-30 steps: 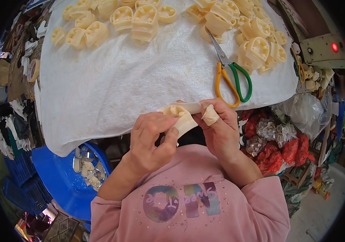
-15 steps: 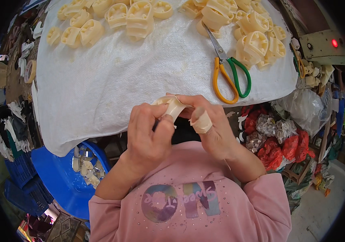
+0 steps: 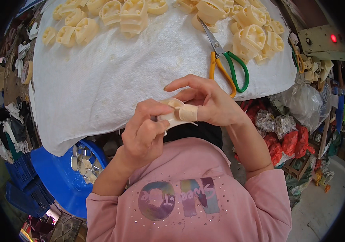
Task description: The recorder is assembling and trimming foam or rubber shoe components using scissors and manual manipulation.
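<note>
Frame centre: left hand (image 3: 142, 131) pinches cream moulded piece (image 3: 173, 118) — right hand (image 3: 216, 105), fingers spread, thumb wrap (image 3: 188, 113) apparently against it; firm left pinch should steady it.

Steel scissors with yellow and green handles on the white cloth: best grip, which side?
Likely the green handle loop, from the near right: it lies fully visible, while the right hand partly hides the yellow loop and the steel blades point away.
</note>
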A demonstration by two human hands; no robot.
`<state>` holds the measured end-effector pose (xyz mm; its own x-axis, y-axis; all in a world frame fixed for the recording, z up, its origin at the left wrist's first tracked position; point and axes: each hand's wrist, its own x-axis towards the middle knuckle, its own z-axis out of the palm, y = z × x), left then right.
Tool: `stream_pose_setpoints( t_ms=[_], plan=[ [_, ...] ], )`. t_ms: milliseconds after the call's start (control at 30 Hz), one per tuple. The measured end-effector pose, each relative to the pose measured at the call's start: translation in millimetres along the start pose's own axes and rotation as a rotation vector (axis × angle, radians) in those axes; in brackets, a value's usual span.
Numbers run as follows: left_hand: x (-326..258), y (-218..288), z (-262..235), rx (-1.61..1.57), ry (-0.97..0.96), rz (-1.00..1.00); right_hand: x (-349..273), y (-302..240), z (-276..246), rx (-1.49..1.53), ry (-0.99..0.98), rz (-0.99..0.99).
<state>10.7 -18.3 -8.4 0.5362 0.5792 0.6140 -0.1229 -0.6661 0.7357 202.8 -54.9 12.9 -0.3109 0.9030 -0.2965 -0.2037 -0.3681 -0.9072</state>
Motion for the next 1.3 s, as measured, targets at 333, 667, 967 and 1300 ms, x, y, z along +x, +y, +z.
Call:
stream_pose_setpoints(
  t_ms=[333, 667, 967, 1300],
  plan=[
    [9, 10, 6, -0.401, 0.381, -0.57, 13, 17, 9, -0.16, 0.363, -0.409],
    [10, 9, 13, -0.514, 0.29, -0.694, 12, 28, 19, -0.536, 0.56, -0.648],
    [13, 11, 7, -0.509, 0.192, -0.662, 6, 13, 6, -0.401, 0.279, -0.509],
    [13, 10, 4, -0.581, 0.179, -0.75, 8, 17, 10, 0.051, 0.304, -0.373]
  ],
)
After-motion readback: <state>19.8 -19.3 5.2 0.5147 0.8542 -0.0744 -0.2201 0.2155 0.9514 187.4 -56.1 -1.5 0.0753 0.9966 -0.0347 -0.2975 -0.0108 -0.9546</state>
